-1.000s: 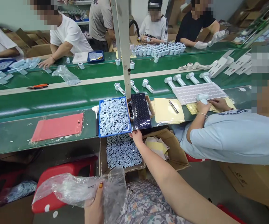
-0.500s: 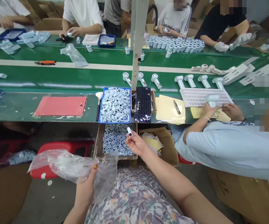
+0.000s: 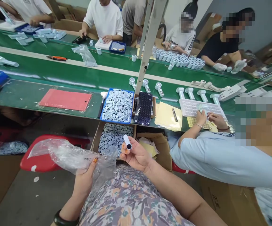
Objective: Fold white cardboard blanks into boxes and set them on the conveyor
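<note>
My left hand (image 3: 86, 175) is closed on a crumpled clear plastic bag (image 3: 67, 155) over my lap. My right hand (image 3: 136, 153) pinches a small pale plastic part (image 3: 127, 142) with a dark round end, held up just in front of the bag. Ahead on the green bench stands a blue tray (image 3: 117, 105) heaped with the same pale parts. A cardboard box (image 3: 113, 138) under the bench holds more of them. A dark sheet of round stickers (image 3: 144, 108) lies beside the tray.
A red plastic stool (image 3: 40, 160) stands to my left. A pink sheet (image 3: 65, 99) lies on the bench. At my right a person in a light blue shirt (image 3: 220, 157) works over a white tray (image 3: 200, 106). Several people sit across the green conveyor (image 3: 55, 70).
My right hand drew back from the blue tray's edge with one pale part and came toward the bag. The view swung left and down.
</note>
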Demonstrator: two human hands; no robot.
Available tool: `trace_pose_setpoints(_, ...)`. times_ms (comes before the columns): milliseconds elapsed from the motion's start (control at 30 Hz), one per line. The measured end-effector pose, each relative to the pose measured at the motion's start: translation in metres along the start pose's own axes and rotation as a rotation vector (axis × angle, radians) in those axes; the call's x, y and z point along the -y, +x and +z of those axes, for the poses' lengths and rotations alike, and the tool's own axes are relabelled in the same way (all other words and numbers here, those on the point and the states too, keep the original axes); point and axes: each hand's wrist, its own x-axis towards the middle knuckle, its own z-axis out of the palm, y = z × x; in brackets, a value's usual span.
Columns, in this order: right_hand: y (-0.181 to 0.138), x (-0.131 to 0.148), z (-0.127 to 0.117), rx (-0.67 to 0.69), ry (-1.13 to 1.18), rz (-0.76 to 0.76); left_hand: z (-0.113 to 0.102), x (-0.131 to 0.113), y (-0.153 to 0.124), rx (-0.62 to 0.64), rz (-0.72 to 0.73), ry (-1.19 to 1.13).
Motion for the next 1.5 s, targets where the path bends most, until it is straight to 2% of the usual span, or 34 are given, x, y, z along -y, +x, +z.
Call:
trace_pose_setpoints(200,-0.012,-0.005,0.0,0.0,-0.023,-0.021,0.001,-0.001,-0.005,0.017,-0.011,-0.025)
trace_pose_setpoints(333,-0.001,0.002,-0.007,-0.087,-0.342,-0.1,0.001,-0.003,-0.009,-0.005,-0.029,-0.05)
trace_pose_setpoints(433,0.038,0.025,-0.012,-0.191,-0.558,-0.165,0.003,-0.008,-0.01,-0.011,-0.046,-0.092)
trace_pose_setpoints(567,0.114,0.064,-0.018,-0.331,-0.756,-0.212,0.011,-0.025,-0.005,0.005,-0.07,-0.186)
trace_pose_setpoints(633,0.143,0.073,-0.025,-0.398,-0.849,-0.223,0.016,-0.034,0.0,0.018,-0.073,-0.227)
trace_pose_setpoints(700,0.155,0.072,-0.035,-0.429,-0.931,-0.222,0.019,-0.041,0.005,0.021,-0.073,-0.257)
trace_pose_setpoints(767,0.147,0.06,-0.045,-0.388,-1.003,-0.198,0.021,-0.045,0.009,0.019,-0.08,-0.278)
trace_pose_setpoints(867,0.106,0.028,-0.055,-0.202,-1.085,-0.139,0.028,-0.042,0.01,0.039,-0.112,-0.302)
trace_pose_setpoints(967,0.057,-0.016,-0.062,-0.041,-1.145,-0.089,0.05,-0.031,0.008,0.097,-0.158,-0.321)
trace_pose_setpoints(1033,0.036,-0.044,-0.071,-0.022,-1.188,-0.063,0.07,-0.023,0.008,0.161,-0.198,-0.32)
trace_pose_setpoints(1133,0.015,-0.062,-0.1,-0.207,-1.193,-0.13,0.095,-0.014,0.015,0.259,-0.242,-0.285)
trace_pose_setpoints(1200,-0.002,-0.057,-0.125,-0.365,-1.179,-0.188,0.105,-0.012,0.026,0.288,-0.233,-0.239)
trace_pose_setpoints(1300,-0.036,-0.045,-0.156,-0.51,-1.176,-0.21,0.111,-0.01,0.037,0.316,-0.18,-0.131)
trace_pose_setpoints(1400,-0.057,-0.047,-0.162,-0.56,-1.159,-0.221,0.118,0.003,0.023,0.487,-0.185,0.012)
trace_pose_setpoints(1500,-0.055,-0.059,-0.151,-0.584,-1.121,-0.267,0.13,0.026,-0.004,0.716,-0.27,0.14)
